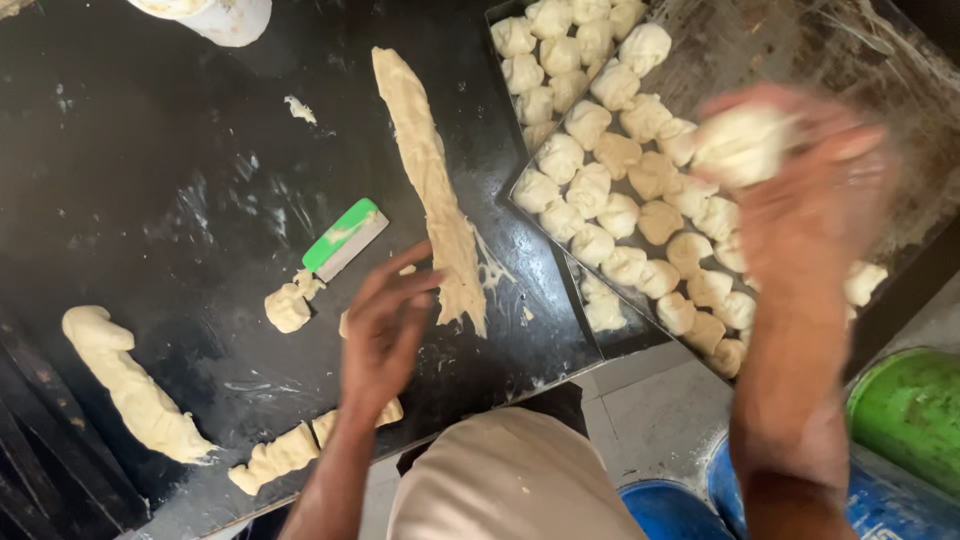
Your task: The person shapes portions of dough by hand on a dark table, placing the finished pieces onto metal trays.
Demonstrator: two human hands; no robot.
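Note:
My right hand [815,190] is blurred over the metal tray [790,50] and is closed around a pale dough ball [742,143]. The tray holds several shaped dough pieces [610,170] in rows. My left hand [385,325] hovers with fingers apart over the black worktop [160,170], next to the lower end of a long dough rope [432,180]. A small dough lump [288,305] lies left of that hand, beside a green-handled scraper [345,238].
A thick dough log [130,385] and a shorter dough strip [290,448] lie near the worktop's front edge. A white container [215,15] stands at the back. Green [910,410] and blue buckets [660,510] stand on the floor at right.

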